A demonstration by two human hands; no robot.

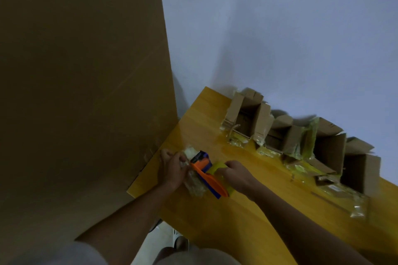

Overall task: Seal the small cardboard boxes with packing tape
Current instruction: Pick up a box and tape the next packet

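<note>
Both hands are busy at the tape dispenser (206, 173): the left hand (172, 170) pinches its loose tape end, the right hand (235, 175) grips its roll, while the open small cardboard boxes (301, 135) line up beyond, nearer the right hand.

The left hand (172, 170) hides part of the crumpled tape (195, 183); the far boxes (301, 135) are blurred.

I can read no text, label, brand or number here; the cardboard boxes (327, 148) and the tape dispenser (207, 175) show no legible print.
</note>
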